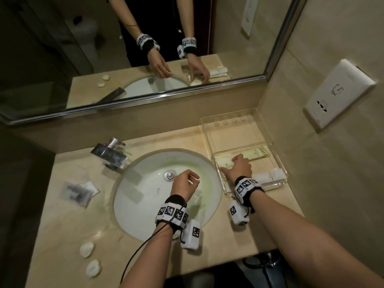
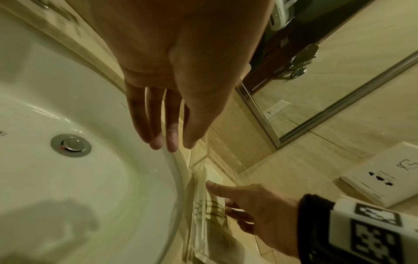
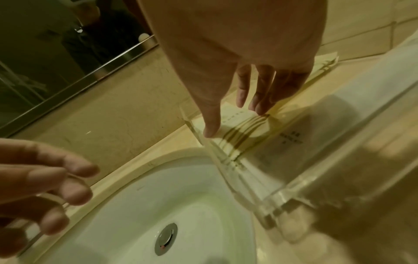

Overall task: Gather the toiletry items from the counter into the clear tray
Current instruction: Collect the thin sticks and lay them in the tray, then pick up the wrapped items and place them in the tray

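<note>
Partly done, by my judgement: flat cream paper sachets (image 1: pixel 258 153) and a white tube (image 1: pixel 270 176) already lie in the clear tray (image 1: pixel 276 142), a rigid acrylic box at the right of the marble tabletop (image 1: pixel 62 235). A dark crinkly packet (image 1: pixel 78 192) and two white round pieces (image 1: pixel 87 249) remain at the left. The right hand (image 1: pixel 239 166) rests in the tray, fingers relaxed and apart; the left hand (image 1: pixel 185 183) hovers over the glossy sink (image 1: pixel 133 204), fingers loose, holding nothing.

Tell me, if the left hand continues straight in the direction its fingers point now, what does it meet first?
Probably the near wall of the clear tray: the left hand hangs over the sink with fingers aimed that way. Depth is unclear.
</note>
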`<state>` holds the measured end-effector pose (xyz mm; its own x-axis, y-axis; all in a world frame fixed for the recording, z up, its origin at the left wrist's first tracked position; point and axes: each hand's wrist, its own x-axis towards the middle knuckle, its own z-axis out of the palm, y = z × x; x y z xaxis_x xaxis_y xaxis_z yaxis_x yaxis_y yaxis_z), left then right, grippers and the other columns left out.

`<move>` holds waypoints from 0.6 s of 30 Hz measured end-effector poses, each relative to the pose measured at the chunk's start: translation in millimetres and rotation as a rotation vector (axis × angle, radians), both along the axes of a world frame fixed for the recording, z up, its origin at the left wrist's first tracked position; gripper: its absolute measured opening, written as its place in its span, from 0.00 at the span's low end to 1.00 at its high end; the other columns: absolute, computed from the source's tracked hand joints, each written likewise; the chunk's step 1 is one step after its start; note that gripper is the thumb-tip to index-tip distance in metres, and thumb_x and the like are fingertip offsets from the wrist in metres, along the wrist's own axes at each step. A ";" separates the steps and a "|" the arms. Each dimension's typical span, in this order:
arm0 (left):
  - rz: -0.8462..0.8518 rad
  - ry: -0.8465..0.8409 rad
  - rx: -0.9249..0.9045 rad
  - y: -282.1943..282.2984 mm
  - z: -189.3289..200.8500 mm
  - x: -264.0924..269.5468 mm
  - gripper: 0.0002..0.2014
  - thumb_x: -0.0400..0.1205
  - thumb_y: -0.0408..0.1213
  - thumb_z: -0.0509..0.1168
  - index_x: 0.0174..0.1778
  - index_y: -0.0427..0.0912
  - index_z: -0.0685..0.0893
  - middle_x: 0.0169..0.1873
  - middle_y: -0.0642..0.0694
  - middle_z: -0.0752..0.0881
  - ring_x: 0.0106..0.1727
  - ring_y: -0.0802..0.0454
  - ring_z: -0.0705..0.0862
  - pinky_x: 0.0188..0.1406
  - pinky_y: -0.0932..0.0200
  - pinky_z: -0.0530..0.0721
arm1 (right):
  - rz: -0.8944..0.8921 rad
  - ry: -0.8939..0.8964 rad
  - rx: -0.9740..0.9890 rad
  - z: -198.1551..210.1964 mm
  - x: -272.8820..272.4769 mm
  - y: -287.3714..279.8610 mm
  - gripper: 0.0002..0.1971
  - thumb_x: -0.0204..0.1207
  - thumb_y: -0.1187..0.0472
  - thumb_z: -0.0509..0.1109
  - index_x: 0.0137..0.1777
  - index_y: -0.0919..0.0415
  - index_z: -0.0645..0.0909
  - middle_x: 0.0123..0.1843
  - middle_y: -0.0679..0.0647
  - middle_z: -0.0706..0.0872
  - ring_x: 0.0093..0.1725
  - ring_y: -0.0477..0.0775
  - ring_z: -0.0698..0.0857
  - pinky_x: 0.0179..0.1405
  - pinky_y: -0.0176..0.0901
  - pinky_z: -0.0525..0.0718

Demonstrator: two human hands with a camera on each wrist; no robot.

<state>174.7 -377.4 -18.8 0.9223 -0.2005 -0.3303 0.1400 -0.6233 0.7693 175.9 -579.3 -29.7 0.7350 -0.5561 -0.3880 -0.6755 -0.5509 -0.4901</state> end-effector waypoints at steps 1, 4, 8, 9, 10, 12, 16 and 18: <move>-0.003 0.007 0.001 -0.3 0.3 -1.3 0.05 0.78 0.33 0.68 0.47 0.40 0.87 0.36 0.50 0.84 0.35 0.55 0.81 0.43 0.57 0.83 | 0.004 0.005 -0.008 -0.9 0.2 -1.2 0.29 0.65 0.48 0.82 0.59 0.59 0.73 0.62 0.61 0.78 0.62 0.65 0.78 0.61 0.57 0.78; 0.018 0.020 0.008 5.0 1.3 -3.0 0.05 0.78 0.35 0.68 0.47 0.41 0.87 0.38 0.50 0.86 0.36 0.54 0.82 0.47 0.55 0.85 | 0.010 0.002 -0.060 2.4 2.1 -1.1 0.31 0.65 0.43 0.81 0.60 0.60 0.73 0.63 0.61 0.77 0.64 0.66 0.78 0.64 0.59 0.77; 0.110 0.013 -0.008 30.3 10.6 -2.2 0.04 0.78 0.36 0.68 0.45 0.44 0.87 0.42 0.49 0.88 0.38 0.55 0.83 0.47 0.58 0.84 | 0.067 -0.268 -0.026 15.2 9.4 25.2 0.25 0.67 0.43 0.79 0.53 0.58 0.75 0.56 0.57 0.79 0.54 0.59 0.82 0.56 0.55 0.83; 0.146 0.002 -0.017 40.7 12.2 -2.3 0.03 0.77 0.36 0.68 0.44 0.45 0.87 0.43 0.48 0.89 0.38 0.55 0.84 0.46 0.58 0.84 | 0.113 -0.319 0.018 18.1 11.5 39.3 0.24 0.68 0.44 0.79 0.53 0.59 0.76 0.54 0.55 0.80 0.51 0.56 0.82 0.52 0.51 0.83; 0.185 -0.005 -0.016 53.0 13.7 -3.6 0.03 0.77 0.36 0.69 0.43 0.45 0.88 0.43 0.48 0.90 0.38 0.55 0.84 0.46 0.59 0.84 | 0.161 -0.354 0.073 22.4 13.0 56.6 0.22 0.69 0.45 0.79 0.53 0.59 0.77 0.52 0.54 0.81 0.49 0.54 0.82 0.49 0.47 0.82; 0.267 -0.009 -0.010 81.4 17.3 -7.3 0.03 0.76 0.37 0.69 0.42 0.46 0.88 0.41 0.50 0.91 0.38 0.55 0.84 0.46 0.57 0.86 | 0.245 -0.386 0.201 30.1 16.7 95.4 0.19 0.70 0.49 0.79 0.51 0.60 0.79 0.46 0.51 0.83 0.43 0.49 0.82 0.42 0.37 0.79; 0.430 -0.003 0.000 151.4 20.7 -19.1 0.02 0.76 0.39 0.69 0.41 0.48 0.88 0.36 0.53 0.89 0.37 0.56 0.84 0.46 0.54 0.86 | 0.443 -0.399 0.409 41.3 22.1 180.4 0.10 0.72 0.56 0.79 0.46 0.59 0.82 0.40 0.48 0.86 0.37 0.46 0.82 0.35 0.29 0.77; 0.503 0.000 0.010 188.3 21.9 -26.1 0.02 0.76 0.38 0.69 0.42 0.48 0.87 0.36 0.53 0.89 0.38 0.54 0.85 0.47 0.54 0.86 | 0.528 -0.371 0.472 42.9 22.6 220.9 0.09 0.72 0.55 0.79 0.45 0.58 0.83 0.41 0.50 0.87 0.37 0.49 0.84 0.36 0.31 0.79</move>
<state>148.6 -189.1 3.1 0.9039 0.2724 -0.3299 0.4252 -0.4859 0.7636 198.5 -358.4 13.2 0.9827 0.0630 -0.1739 -0.1304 -0.4306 -0.8931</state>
